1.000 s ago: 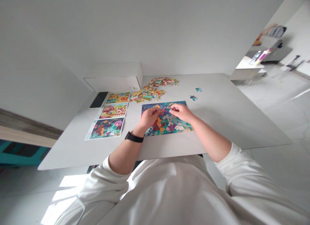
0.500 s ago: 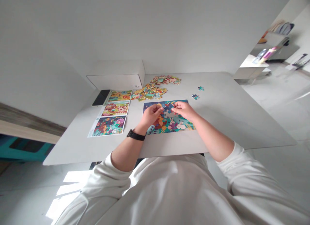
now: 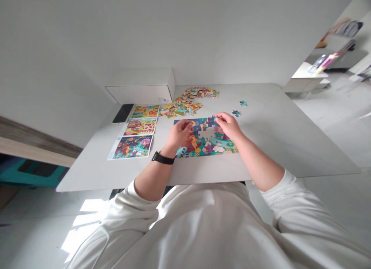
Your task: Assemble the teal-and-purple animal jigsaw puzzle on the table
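A partly assembled jigsaw puzzle (image 3: 220, 148) with rabbits and plants on a dark blue ground lies in front of me, a grey gap in its middle. Over its upper left part is my left hand (image 3: 180, 132), thumb and fingers pressed together; whatever they may hold is hidden. My right hand (image 3: 228, 125) is at the upper right edge, its fingertips closed on a small jigsaw piece (image 3: 214, 116) that shows only in part. Two loose blue-green pieces, one nearer (image 3: 236, 113) and one farther (image 3: 243, 103), lie beyond the right hand.
Left of the puzzle lie printed picture sheets (image 3: 133, 147) and a black phone (image 3: 123, 113). Behind are a yellowish pile of pieces (image 3: 181, 108), a reddish pile (image 3: 199, 93) and a white box (image 3: 139, 94) against the wall. The grey table (image 3: 290, 145) extends rightward.
My right hand has moved away from the left, toward the puzzle's upper right edge. The grey gap in the middle now shows more fully. The whole view has shifted slightly.
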{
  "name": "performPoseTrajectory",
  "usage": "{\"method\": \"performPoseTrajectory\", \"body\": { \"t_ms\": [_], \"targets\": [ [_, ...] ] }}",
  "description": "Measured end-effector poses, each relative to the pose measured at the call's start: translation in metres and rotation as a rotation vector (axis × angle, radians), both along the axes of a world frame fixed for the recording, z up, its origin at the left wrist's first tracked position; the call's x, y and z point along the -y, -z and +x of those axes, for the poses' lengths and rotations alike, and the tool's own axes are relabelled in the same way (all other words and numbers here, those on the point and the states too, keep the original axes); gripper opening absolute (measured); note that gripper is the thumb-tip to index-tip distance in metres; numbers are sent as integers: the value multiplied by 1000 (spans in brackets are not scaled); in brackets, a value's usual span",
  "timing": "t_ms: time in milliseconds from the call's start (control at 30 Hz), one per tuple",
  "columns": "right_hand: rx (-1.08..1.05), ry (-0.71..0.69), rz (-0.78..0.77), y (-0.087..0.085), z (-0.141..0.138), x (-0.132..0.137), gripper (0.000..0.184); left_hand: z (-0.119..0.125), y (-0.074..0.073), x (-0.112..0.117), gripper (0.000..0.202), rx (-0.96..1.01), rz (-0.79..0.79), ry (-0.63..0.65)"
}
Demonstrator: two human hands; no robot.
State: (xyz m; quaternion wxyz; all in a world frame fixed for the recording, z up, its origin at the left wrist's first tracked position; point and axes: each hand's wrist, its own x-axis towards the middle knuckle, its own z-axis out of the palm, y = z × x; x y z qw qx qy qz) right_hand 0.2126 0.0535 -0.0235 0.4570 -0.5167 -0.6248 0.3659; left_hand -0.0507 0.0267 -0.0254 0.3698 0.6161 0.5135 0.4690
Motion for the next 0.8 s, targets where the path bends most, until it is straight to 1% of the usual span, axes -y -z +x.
{"method": "performPoseTrajectory", "body": {
  "t_ms": [67,200,300,400,567,633,700,800],
  "targets": [
    [16,12,0,2,2,-2,34,0,-1,-1,35,45,-5,-23],
    [-2,-69,-77,6,-5,-1,30,1,0,0,31,60,-15,-25],
    [45,-97,-58,8,-9,1,25,1,1,1,31,48,-19,-22],
    [54,-54,-39,7,-5,0,23,0,0,0,31,68,-2,-25],
    [16,52,-24,5,6,-6,30,-1,0,-2,28,89,15,-25],
    [-39,44,-61,4,5,-5,32,-1,3,-3,27,83,15,-27],
    [-122,6,-128,1,0,-1,33,-1,6,-3,27,62,26,-23],
    [-236,-78,-231,-6,-10,7,37,2,12,-3,31,59,13,55]
  ]
}}
